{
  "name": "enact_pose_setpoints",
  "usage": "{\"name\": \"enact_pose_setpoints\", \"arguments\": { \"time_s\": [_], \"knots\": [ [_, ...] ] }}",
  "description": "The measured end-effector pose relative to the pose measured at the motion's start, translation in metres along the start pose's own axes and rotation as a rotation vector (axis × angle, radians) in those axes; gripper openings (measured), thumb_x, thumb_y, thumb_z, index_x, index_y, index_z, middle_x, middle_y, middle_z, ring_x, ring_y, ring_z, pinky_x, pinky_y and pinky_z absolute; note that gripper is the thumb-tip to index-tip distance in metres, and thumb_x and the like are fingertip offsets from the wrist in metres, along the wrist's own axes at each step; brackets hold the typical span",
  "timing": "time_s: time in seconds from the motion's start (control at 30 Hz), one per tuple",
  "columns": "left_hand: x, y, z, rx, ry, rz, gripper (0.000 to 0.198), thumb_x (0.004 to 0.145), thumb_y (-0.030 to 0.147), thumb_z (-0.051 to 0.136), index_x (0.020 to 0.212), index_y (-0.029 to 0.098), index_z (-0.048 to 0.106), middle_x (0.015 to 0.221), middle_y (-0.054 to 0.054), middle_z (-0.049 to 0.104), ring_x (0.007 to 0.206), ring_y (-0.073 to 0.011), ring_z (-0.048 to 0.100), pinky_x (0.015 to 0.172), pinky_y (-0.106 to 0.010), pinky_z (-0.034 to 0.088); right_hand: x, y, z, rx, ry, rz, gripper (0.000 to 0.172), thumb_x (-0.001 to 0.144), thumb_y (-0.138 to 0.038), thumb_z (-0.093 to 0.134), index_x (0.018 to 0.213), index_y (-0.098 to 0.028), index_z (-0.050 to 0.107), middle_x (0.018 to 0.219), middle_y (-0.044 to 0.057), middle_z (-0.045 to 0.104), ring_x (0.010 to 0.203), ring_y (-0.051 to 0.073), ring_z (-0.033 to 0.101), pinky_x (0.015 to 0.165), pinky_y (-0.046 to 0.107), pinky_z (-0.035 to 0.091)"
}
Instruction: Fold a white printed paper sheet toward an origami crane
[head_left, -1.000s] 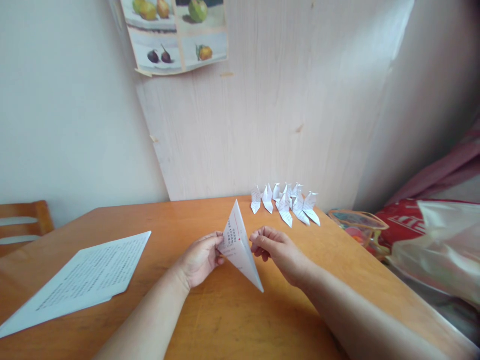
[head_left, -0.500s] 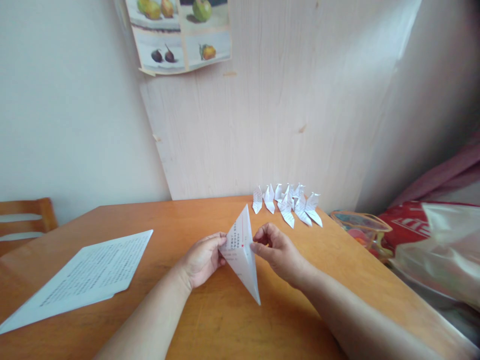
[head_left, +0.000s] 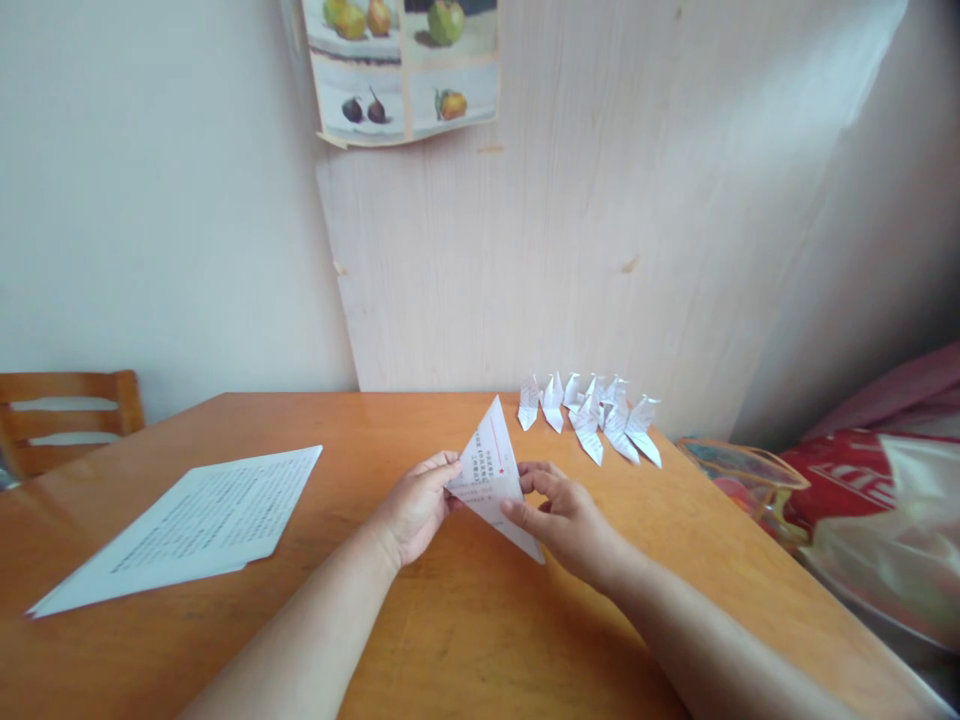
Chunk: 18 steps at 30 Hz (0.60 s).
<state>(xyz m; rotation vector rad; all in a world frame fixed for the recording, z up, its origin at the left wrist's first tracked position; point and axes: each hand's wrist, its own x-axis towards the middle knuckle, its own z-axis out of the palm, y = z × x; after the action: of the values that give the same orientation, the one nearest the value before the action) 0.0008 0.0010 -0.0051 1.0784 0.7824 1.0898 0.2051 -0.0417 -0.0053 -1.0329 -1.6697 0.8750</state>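
Observation:
A sheet of printed white paper (head_left: 491,480), folded into a triangle, is held up above the table between both hands. My left hand (head_left: 421,508) pinches its left corner, thumb in front and fingers behind. At the right edge, my right hand (head_left: 564,515) has its thumb on the front face and its curled fingers at the edge, partly hidden behind. Red and black print shows on the face toward me. Beyond my right hand, several folded paper figures (head_left: 589,425) stand grouped at the far edge of the table.
A stack of printed sheets (head_left: 202,520) lies at the left of the wooden table (head_left: 420,640). Behind it is a wooden chair (head_left: 71,420). Plastic bags (head_left: 885,530) sit beyond the right table edge. A fruit poster (head_left: 405,70) hangs on the wall.
The folded paper has turned so its printed face shows flatter and its lower tip points more to the right. My right thumb now rests on its face. The whole view has shifted slightly.

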Motion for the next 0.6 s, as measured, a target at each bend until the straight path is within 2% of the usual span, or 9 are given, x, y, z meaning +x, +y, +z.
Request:
{"name": "enact_pose_setpoints", "arguments": {
  "time_s": [0.07,0.17,0.3,0.4,0.5,0.6],
  "knots": [
    [0.000,0.000,0.000,0.022,-0.004,0.012,0.024,0.085,0.030,0.063,0.105,0.018,0.062,0.098,-0.007,0.069,0.085,-0.0188,0.061,0.069,-0.027,0.042,0.000,0.006,0.002,-0.007,0.019,0.029,0.016,0.082,-0.036,0.066,0.080,-0.020,0.068,0.115,0.009,0.059,0.100,0.022,0.059,0.068,0.030,0.049],
    [-0.002,0.001,0.001,0.106,0.014,0.036,0.031,0.086,0.030,0.063,0.116,0.022,0.061,0.102,-0.005,0.070,0.085,-0.0180,0.061,0.068,-0.026,0.040,0.001,0.012,0.001,-0.041,0.070,0.040,0.017,0.083,-0.036,0.063,0.080,-0.021,0.069,0.120,0.009,0.057,0.099,0.023,0.059,0.065,0.031,0.048],
    [-0.007,0.004,0.009,0.220,0.023,0.108,0.028,0.087,0.031,0.063,0.112,0.020,0.067,0.103,-0.006,0.072,0.085,-0.0185,0.061,0.070,-0.026,0.040,0.003,0.012,-0.005,-0.132,0.163,0.017,0.016,0.082,-0.036,0.065,0.075,-0.022,0.069,0.128,0.009,0.054,0.111,0.027,0.054,0.080,0.039,0.046],
    [-0.013,0.007,0.016,0.214,-0.064,0.167,0.036,0.089,0.036,0.064,0.121,0.020,0.066,0.112,-0.008,0.070,0.103,-0.0239,0.062,0.084,-0.030,0.043,0.004,0.009,-0.008,-0.167,0.208,-0.023,0.017,0.083,-0.037,0.065,0.075,-0.023,0.070,0.130,0.009,0.054,0.119,0.029,0.050,0.093,0.045,0.040],
    [-0.017,0.009,0.020,0.251,-0.155,0.207,0.049,0.082,0.033,0.074,0.128,0.020,0.062,0.123,-0.010,0.066,0.113,-0.0270,0.059,0.093,-0.033,0.043,0.004,0.006,-0.009,-0.166,0.225,-0.066,0.017,0.083,-0.038,0.066,0.076,-0.023,0.070,0.127,0.010,0.056,0.121,0.030,0.049,0.098,0.048,0.035],
    [-0.018,0.009,0.020,0.360,-0.143,0.223,0.058,0.075,0.028,0.079,0.130,0.020,0.061,0.125,-0.011,0.065,0.111,-0.0276,0.060,0.093,-0.034,0.044,0.004,0.005,-0.010,-0.165,0.234,-0.101,0.017,0.083,-0.039,0.066,0.077,-0.024,0.072,0.124,0.010,0.058,0.120,0.030,0.049,0.100,0.048,0.034]
  ]
}}
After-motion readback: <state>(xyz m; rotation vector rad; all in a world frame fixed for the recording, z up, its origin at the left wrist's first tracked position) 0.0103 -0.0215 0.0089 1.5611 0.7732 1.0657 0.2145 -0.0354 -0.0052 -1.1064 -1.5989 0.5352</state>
